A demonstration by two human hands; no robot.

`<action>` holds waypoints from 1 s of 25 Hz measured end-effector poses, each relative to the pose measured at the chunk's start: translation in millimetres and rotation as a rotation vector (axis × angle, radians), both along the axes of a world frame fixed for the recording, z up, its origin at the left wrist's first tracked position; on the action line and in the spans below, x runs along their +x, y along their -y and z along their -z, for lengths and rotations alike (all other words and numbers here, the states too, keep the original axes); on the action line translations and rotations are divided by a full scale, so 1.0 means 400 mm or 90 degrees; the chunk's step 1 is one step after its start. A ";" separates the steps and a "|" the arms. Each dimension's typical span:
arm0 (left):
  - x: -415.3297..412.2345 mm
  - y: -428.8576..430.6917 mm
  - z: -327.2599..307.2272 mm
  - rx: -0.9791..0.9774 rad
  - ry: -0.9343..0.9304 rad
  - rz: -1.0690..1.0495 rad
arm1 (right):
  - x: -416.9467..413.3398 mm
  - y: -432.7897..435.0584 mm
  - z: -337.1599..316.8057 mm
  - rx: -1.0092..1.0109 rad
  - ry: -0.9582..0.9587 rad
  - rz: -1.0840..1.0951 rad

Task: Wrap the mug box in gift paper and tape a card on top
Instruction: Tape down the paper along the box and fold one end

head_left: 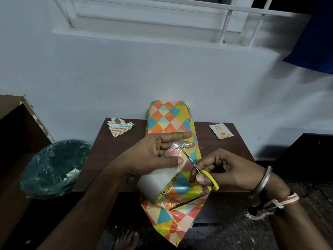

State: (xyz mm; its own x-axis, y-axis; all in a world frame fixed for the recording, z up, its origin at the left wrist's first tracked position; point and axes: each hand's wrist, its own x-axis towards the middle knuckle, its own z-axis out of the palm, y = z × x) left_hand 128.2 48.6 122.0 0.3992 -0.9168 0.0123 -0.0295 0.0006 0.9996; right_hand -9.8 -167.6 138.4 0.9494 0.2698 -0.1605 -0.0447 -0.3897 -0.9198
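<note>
The mug box point(168, 120), covered in bright triangle-patterned gift paper, lies lengthwise on the small dark table point(225, 150); loose paper hangs over the near edge. My left hand point(155, 154) holds a clear tape roll point(156, 184) above the box and stretches a strip of tape point(182, 150) between thumb and fingers. My right hand point(225, 172) grips yellow-handled scissors point(200, 170), whose blades touch the stretched strip. A small white card point(221, 131) lies at the table's far right.
Gift-paper scraps point(120, 128) lie at the table's far left corner. A green bin point(54, 166) lined with plastic stands on the floor to the left. A white wall rises right behind the table. A dark cabinet point(311, 156) stands at the right.
</note>
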 end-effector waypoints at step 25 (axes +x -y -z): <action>0.001 -0.002 0.000 -0.036 -0.044 0.004 | 0.017 -0.005 0.004 0.018 0.046 0.021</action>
